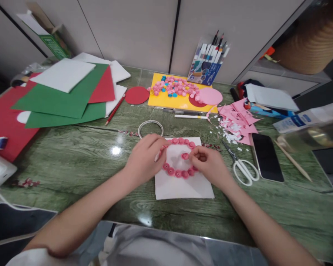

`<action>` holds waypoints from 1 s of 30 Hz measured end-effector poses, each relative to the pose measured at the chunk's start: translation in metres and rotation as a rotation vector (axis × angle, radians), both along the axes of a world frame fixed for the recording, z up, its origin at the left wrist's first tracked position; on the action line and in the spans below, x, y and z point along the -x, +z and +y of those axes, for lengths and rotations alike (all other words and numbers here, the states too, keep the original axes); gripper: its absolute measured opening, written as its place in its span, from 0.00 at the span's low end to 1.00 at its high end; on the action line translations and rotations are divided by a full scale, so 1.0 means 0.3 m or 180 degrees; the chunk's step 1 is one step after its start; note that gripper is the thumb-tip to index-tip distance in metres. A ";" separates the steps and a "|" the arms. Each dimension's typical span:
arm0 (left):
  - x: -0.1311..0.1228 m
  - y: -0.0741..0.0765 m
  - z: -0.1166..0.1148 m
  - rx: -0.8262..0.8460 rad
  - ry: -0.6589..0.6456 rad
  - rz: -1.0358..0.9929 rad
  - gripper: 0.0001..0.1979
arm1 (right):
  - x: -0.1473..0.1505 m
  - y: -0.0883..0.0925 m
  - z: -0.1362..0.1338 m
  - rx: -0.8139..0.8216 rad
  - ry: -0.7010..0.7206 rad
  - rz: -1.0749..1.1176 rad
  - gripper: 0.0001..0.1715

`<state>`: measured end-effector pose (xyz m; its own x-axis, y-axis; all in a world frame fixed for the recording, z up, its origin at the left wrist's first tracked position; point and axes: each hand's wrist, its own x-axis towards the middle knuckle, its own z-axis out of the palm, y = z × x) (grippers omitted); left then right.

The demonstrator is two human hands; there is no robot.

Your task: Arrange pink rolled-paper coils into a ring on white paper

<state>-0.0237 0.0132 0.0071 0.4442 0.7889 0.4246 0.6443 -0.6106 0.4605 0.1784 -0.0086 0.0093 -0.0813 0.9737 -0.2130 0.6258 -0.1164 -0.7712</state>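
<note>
Right hand (pixel 208 164) is closed in a pinch on a pink rosette (pixel 185 156), held inside the ring of rosettes (pixel 178 173) on the white sheet (pixel 183 188). Left hand (pixel 144 159) covers the ring's left arc with curled fingers; its grip cannot be told.

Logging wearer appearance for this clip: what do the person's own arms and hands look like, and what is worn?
The left hand and right hand are bare, with no gloves, rings or watch showing. Both forearms are uncovered. The edge of a white short sleeve shows at the left upper arm. No sleeve shows on the right arm.
</note>
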 end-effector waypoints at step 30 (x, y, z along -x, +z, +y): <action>0.013 -0.024 0.017 0.0255 -0.0003 0.1690 0.16 | 0.086 0.005 0.204 0.0155 0.0776 -0.1102 0.13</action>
<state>-0.0277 0.0185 -0.0001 0.5823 0.8091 0.0800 0.8006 -0.5877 0.1166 0.1525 0.0525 0.0107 -0.2235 0.9229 -0.3136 0.8606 0.0358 -0.5080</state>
